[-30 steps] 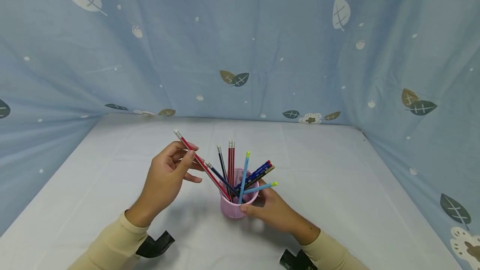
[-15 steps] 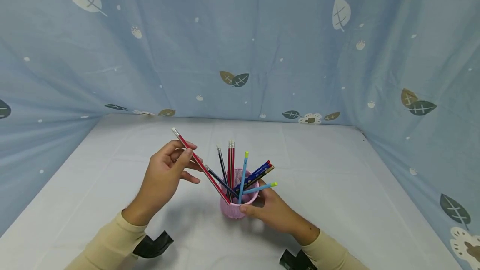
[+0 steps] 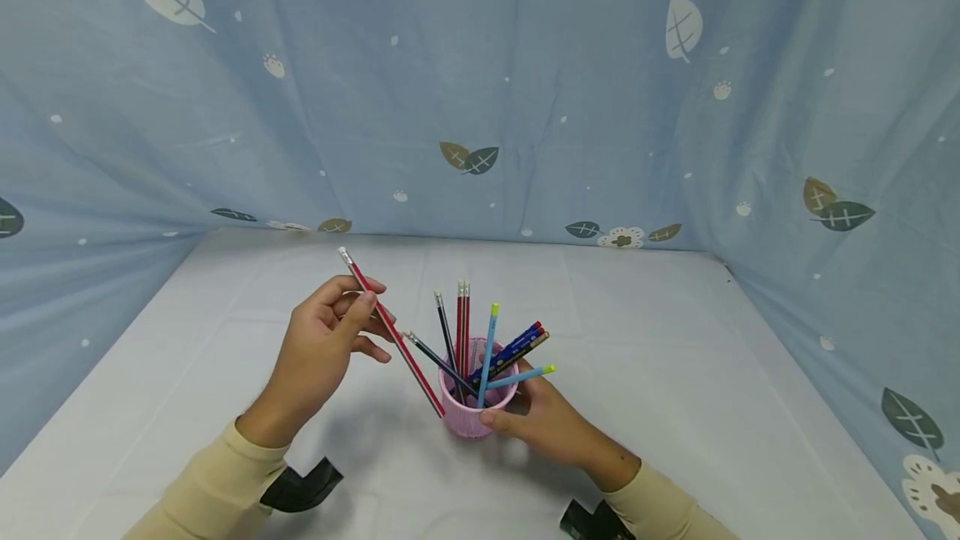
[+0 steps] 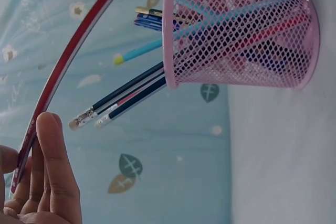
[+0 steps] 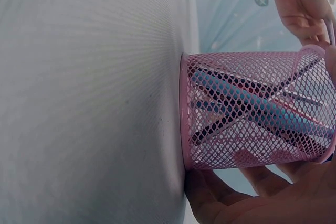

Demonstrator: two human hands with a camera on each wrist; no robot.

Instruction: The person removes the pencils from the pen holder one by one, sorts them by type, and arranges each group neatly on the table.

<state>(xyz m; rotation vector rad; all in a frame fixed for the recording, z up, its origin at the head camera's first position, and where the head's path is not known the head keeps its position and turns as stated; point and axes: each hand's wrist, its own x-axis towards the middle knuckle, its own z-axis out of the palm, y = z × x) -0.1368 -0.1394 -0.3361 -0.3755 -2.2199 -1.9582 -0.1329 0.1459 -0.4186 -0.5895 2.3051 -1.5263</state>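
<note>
A red-striped pencil (image 3: 395, 337) with a white eraser end is pinched between the thumb and fingers of my left hand (image 3: 318, 344). It slants down to the right, its lower end beside the left rim of a pink mesh pencil cup (image 3: 467, 423). In the left wrist view that pencil (image 4: 68, 56) is outside the cup. My right hand (image 3: 551, 419) grips the cup's right side, thumb near the front rim. Inside the cup lean several pencils: dark ones (image 3: 444, 323), red-striped ones (image 3: 462, 315), light blue ones with yellow-green ends (image 3: 491, 340) and dark blue ones (image 3: 517, 345).
The cup stands on a white cloth-covered table (image 3: 637, 332). Behind and at both sides hangs a blue curtain (image 3: 570, 90) with leaf prints. Black straps (image 3: 302, 487) show at both wrists, below the beige sleeves (image 3: 217, 482).
My left hand has moved a little up and to the left, drawing the red-striped pencil out of the cup and past its rim. The right hand and the cup have stayed in place.
</note>
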